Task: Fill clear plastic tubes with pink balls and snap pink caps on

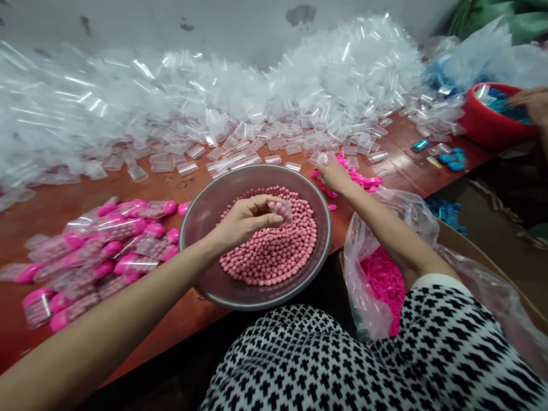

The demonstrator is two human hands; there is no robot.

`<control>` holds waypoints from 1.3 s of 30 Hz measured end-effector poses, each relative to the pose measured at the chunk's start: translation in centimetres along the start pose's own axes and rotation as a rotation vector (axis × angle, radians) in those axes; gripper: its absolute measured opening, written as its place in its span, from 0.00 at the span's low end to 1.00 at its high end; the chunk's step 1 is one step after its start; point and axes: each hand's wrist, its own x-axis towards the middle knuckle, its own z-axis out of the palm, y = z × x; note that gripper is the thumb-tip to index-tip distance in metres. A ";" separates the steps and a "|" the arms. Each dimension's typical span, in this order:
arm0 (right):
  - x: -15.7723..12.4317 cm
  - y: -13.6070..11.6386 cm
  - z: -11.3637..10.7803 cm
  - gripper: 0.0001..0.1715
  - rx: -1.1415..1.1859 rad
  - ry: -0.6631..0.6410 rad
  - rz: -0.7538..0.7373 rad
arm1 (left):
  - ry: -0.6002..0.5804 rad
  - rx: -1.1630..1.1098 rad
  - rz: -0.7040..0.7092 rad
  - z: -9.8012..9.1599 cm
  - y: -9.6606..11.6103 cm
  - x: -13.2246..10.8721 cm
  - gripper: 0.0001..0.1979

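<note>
- The left hand (246,220) hangs over a metal bowl (194,214), fingers curled and pinching a small clear tube (283,209) that looks partly filled.
- The tube sits just above the pink beads (274,254) that fill the bowl.
- The right hand (334,177) reaches past the bowl's far rim onto a heap of pink caps (363,180). Its fingers point down, and I cannot tell whether they grip one.
- Capped, filled tubes (107,245) lie on the table to the left.
- Empty clear tubes (214,108) are piled along the wall.
- Another person's hand (533,104) rests at a red basin (482,123), far right.
</note>
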 end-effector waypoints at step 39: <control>-10.3 -10.5 -7.4 0.17 0.575 0.411 -0.503 | 0.085 -0.020 0.166 0.1 -1.0 -0.9 0.13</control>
